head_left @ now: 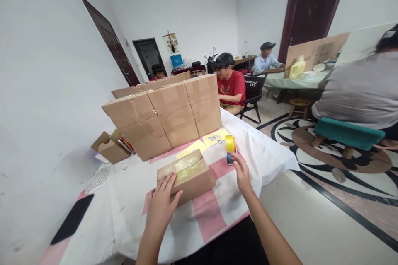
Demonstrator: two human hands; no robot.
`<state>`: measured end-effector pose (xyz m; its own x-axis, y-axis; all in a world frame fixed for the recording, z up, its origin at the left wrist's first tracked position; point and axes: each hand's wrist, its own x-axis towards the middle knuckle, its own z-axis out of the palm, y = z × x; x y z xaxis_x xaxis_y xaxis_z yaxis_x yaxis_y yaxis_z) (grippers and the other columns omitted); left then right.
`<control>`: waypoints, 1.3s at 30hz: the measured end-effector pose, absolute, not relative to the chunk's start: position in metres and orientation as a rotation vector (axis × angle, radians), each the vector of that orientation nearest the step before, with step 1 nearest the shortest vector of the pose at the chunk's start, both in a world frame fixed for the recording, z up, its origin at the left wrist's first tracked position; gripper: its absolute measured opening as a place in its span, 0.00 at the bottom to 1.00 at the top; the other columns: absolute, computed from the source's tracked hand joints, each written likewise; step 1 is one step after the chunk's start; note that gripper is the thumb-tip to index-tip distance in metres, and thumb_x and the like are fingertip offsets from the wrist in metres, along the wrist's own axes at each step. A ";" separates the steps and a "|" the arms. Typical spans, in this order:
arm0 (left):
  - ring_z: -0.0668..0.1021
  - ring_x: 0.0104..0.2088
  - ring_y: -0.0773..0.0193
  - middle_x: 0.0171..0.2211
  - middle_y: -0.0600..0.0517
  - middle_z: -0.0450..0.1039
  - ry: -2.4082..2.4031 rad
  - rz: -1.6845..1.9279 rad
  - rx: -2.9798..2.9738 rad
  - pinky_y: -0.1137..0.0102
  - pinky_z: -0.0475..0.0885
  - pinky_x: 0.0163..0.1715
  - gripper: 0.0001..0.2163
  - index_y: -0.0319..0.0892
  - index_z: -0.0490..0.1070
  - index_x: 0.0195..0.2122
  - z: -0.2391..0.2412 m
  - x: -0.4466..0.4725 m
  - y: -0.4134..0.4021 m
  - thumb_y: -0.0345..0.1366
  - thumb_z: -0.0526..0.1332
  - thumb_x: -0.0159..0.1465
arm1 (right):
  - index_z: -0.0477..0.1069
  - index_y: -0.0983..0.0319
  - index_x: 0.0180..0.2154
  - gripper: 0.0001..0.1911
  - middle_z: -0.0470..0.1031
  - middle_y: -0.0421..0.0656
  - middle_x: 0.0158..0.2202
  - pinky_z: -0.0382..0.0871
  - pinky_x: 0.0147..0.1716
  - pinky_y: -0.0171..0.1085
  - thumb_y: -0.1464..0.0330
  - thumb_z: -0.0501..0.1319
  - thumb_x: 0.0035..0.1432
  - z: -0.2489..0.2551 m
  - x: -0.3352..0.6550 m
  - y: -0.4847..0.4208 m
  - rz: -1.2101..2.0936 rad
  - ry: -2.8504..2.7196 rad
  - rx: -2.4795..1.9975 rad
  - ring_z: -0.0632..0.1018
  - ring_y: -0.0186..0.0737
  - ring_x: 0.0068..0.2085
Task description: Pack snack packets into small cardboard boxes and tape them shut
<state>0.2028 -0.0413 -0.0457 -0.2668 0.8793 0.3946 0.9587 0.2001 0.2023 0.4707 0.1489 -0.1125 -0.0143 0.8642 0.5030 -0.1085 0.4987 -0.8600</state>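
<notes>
A small cardboard box (pixel 189 174), sealed along its top with clear tape, lies on the white and pink tablecloth (pixel 124 198) in front of me. My left hand (pixel 162 205) rests open against the box's near left side, fingers spread on the cardboard. My right hand (pixel 241 170) is stretched out with loose fingers toward a yellow tape dispenser (pixel 230 148). The fingertips are right by its base; it holds nothing.
A wall of stacked sealed boxes (pixel 164 118) stands at the table's far side. An open box (pixel 109 147) sits at the far left, a black phone (pixel 72 219) at the near left. Yellow sheets (pixel 205 141) lie by the stack. Other people sit at tables behind and to the right.
</notes>
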 end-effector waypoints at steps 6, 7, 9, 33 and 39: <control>0.72 0.62 0.42 0.62 0.42 0.71 -2.328 -0.533 -1.710 0.30 0.47 0.62 0.23 0.51 0.68 0.62 -0.036 0.214 -0.032 0.42 0.60 0.66 | 0.65 0.59 0.52 0.22 0.70 0.51 0.54 0.70 0.56 0.50 0.53 0.55 0.63 -0.106 0.492 0.215 0.843 -1.144 -0.944 0.74 0.49 0.57; 0.73 0.60 0.42 0.62 0.42 0.72 -2.324 -0.518 -1.702 0.29 0.45 0.62 0.23 0.51 0.68 0.63 -0.035 0.216 -0.031 0.42 0.60 0.66 | 0.63 0.59 0.52 0.23 0.70 0.51 0.54 0.72 0.54 0.49 0.52 0.55 0.62 -0.107 0.492 0.227 0.879 -1.143 -0.970 0.75 0.48 0.55; 0.75 0.58 0.42 0.60 0.41 0.73 -2.306 -0.469 -1.683 0.28 0.43 0.62 0.24 0.52 0.67 0.63 -0.033 0.219 -0.028 0.42 0.61 0.65 | 0.61 0.59 0.53 0.25 0.72 0.50 0.50 0.75 0.47 0.46 0.51 0.55 0.60 -0.110 0.489 0.248 0.941 -1.178 -0.986 0.78 0.48 0.49; 0.76 0.58 0.52 0.61 0.52 0.73 -2.364 -0.312 -1.608 0.56 0.67 0.57 0.23 0.51 0.69 0.62 -0.028 0.173 -0.037 0.45 0.56 0.66 | 0.74 0.62 0.38 0.25 0.80 0.47 0.36 0.74 0.37 0.41 0.45 0.61 0.57 -0.148 0.469 0.265 1.091 -1.382 -0.827 0.80 0.47 0.36; 0.75 0.59 0.52 0.62 0.49 0.72 -2.290 -0.342 -1.645 0.55 0.67 0.56 0.27 0.48 0.68 0.63 -0.041 0.160 -0.039 0.49 0.48 0.67 | 0.74 0.62 0.35 0.23 0.79 0.45 0.32 0.72 0.33 0.39 0.48 0.63 0.57 -0.151 0.468 0.269 1.079 -1.360 -0.819 0.78 0.43 0.33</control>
<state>0.1597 -0.0386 -0.0406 -0.2991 0.8772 0.3757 0.9486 0.3159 0.0176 0.4677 0.2692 -0.1513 -0.0975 0.9337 0.3446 -0.1225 0.3323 -0.9352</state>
